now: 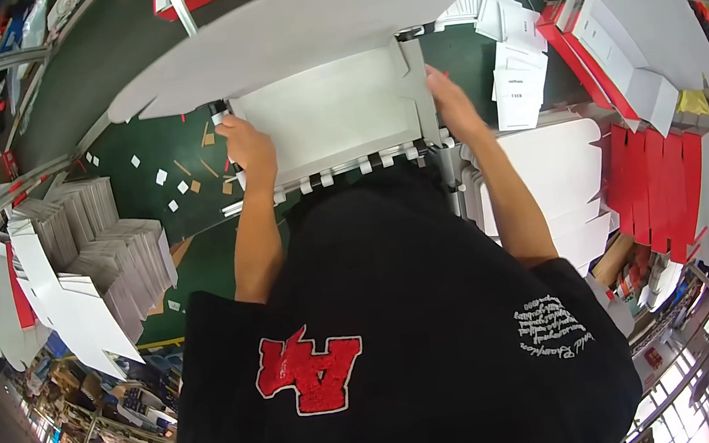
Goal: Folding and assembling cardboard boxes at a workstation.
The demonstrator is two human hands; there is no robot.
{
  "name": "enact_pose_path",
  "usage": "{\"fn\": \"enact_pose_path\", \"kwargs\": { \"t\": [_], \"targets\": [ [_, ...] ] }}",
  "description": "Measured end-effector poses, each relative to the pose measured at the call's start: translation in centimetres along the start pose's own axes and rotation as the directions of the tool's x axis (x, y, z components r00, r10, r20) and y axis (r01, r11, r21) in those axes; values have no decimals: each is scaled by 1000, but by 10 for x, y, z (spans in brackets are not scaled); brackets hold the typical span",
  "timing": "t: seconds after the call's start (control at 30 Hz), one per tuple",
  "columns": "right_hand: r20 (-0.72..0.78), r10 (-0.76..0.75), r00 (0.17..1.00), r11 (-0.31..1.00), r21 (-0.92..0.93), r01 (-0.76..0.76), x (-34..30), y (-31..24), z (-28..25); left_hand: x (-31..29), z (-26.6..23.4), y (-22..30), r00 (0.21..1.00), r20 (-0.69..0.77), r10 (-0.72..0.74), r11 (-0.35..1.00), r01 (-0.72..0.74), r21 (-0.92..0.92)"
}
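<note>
In front of me is an open carton with a pale grey inside, its long lid raised at the far side. It sits in a metal frame with a row of white clips along the near edge. My left hand is closed at the carton's left side, beside a black-and-white fitting; the fingertips are partly hidden. At the other end, my right hand lies against the outer face of the right side flap. Its fingers look stretched out and are slightly blurred.
White printed leaflets lie fanned out at the far right, by red-and-white cartons. Flat white blanks and red ones are stacked nearer right. Stacked white inserts stand at left; paper scraps dot the green table.
</note>
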State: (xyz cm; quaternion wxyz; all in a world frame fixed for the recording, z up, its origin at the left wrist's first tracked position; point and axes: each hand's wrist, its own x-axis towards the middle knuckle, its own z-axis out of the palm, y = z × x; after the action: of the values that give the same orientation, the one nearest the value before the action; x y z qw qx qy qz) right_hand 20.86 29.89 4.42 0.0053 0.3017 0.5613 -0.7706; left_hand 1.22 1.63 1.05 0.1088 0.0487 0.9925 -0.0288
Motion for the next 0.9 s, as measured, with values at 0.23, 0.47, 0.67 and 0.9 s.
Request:
{"fn": "enact_pose_path", "kwargs": {
  "t": [0.23,0.47,0.67,0.9],
  "targets": [
    [-71,-159,985,906,-406,117,7,18,15,-46,-109,103,282,-810,515,590,-802,95],
    [-109,-83,990,967,-248,54,8,8,16,36,-273,176,422,-108,900,425,-905,6],
    [-277,-87,957,872,-486,-62,5,1,39,-22,-232,155,295,279,914,364,-899,-243],
    [-337,-190,922,801,-596,-53,5,16,59,-69,-224,144,414,206,887,452,-869,-201]
  ]
}}
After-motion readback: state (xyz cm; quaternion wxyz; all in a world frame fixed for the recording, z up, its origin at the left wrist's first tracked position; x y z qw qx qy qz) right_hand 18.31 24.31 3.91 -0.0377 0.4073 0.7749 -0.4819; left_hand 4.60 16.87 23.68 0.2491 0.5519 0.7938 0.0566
